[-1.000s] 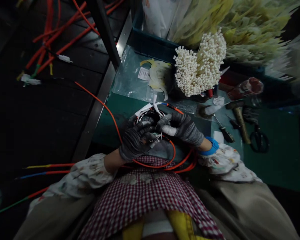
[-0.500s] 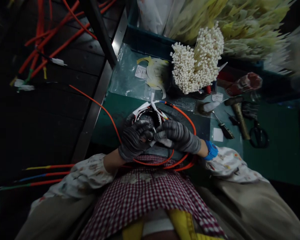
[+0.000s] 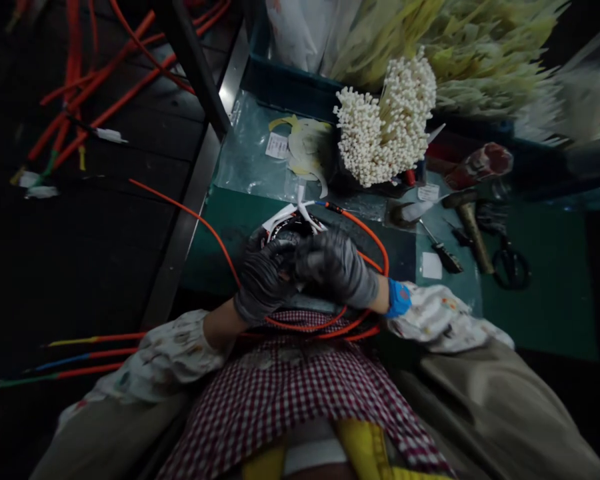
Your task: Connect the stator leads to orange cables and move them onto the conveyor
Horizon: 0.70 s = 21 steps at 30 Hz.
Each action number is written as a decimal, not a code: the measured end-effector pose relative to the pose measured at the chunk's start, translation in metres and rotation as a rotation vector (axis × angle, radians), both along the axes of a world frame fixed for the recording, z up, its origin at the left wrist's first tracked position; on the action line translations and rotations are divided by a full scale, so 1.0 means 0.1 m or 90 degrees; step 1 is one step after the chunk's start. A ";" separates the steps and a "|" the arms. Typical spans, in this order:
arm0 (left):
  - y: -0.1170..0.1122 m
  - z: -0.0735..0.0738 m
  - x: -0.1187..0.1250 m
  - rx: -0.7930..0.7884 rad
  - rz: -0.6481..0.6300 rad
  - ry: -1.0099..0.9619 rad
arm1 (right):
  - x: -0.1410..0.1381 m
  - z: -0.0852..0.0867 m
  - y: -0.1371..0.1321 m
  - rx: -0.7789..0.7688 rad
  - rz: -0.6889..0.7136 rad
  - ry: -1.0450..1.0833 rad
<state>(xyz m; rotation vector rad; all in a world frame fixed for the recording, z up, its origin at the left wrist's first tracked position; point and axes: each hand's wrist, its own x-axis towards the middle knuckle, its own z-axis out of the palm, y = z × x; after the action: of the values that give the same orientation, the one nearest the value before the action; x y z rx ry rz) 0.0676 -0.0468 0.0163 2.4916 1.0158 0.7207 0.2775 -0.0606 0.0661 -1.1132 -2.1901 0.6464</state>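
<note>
Both hands wear grey striped gloves and meet over a dark round part [image 3: 280,230] with white lacing and white tape strips along its far rim. My left hand [image 3: 265,277] is closed at the part's near left edge, its fingers curled; what they pinch is hidden. My right hand [image 3: 337,267] is closed too and slightly blurred, fingertips against the left fingers, hiding whatever they hold. A white sleeve end [image 3: 301,197] stands up from the rim. From there an orange cable [image 3: 367,233] loops right, passes behind my right hand and curves toward my lap.
Beyond the hands are a bundle of white-tipped sticks [image 3: 387,130], a labelled plastic bag [image 3: 245,160] and yellowish sleeves [image 3: 490,60]. To the right lie a screwdriver [image 3: 447,258], a hammer [image 3: 475,233] and scissors [image 3: 511,267]. Orange cables [image 3: 115,73] lie left, past a metal edge.
My right hand has moved left and turned over the round part, covering the white strip it pinched before. My left hand stays nearly in place. The whole view has shifted slightly.
</note>
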 end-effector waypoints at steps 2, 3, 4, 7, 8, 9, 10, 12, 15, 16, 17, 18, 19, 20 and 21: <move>0.02 0.02 -0.03 0.026 -0.014 -0.002 | -0.03 -0.08 0.24 -0.009 -0.093 -0.019; 0.03 0.04 -0.05 0.038 -0.024 0.001 | 0.00 -0.10 0.32 -0.004 -0.123 -0.018; 0.02 0.05 -0.08 0.049 -0.030 0.009 | 0.05 -0.09 0.38 0.007 -0.154 -0.007; 0.00 0.14 -0.18 0.101 0.009 0.048 | 0.27 -0.01 0.38 0.062 -0.255 0.021; 0.00 0.18 -0.23 0.122 0.021 0.064 | 0.32 0.01 0.36 0.076 -0.279 0.018; 0.01 0.22 -0.27 0.147 0.015 0.082 | 0.36 0.02 0.33 0.082 -0.283 0.000; 0.04 0.28 -0.32 0.173 -0.013 0.101 | 0.38 0.00 0.31 0.075 -0.268 -0.029; 0.14 0.41 -0.42 0.233 -0.123 0.126 | 0.38 -0.07 0.34 0.036 -0.198 -0.100; 0.36 0.61 -0.55 0.302 -0.271 0.147 | 0.35 -0.22 0.54 -0.001 -0.069 -0.165; 0.43 0.67 -0.59 0.303 -0.296 0.155 | 0.33 -0.25 0.65 0.000 -0.021 -0.164; 0.48 0.72 -0.62 0.295 -0.306 0.164 | 0.31 -0.26 0.77 0.003 0.034 -0.157; 0.52 0.76 -0.65 0.282 -0.305 0.175 | 0.28 -0.26 0.89 0.001 0.092 -0.146; 0.54 0.80 -0.67 0.273 -0.301 0.180 | 0.24 -0.24 1.01 -0.004 0.149 -0.134; 0.54 0.82 -0.69 0.272 -0.298 0.181 | 0.18 -0.22 1.11 -0.013 0.200 -0.124; 0.52 0.84 -0.71 0.277 -0.294 0.175 | 0.12 -0.19 1.18 -0.020 0.238 -0.116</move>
<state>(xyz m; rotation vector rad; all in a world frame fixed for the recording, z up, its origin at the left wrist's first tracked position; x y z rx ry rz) -0.0036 0.0055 0.1001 3.1079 0.3413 0.4979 0.2898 0.0577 0.0472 -0.8085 -2.5846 0.7630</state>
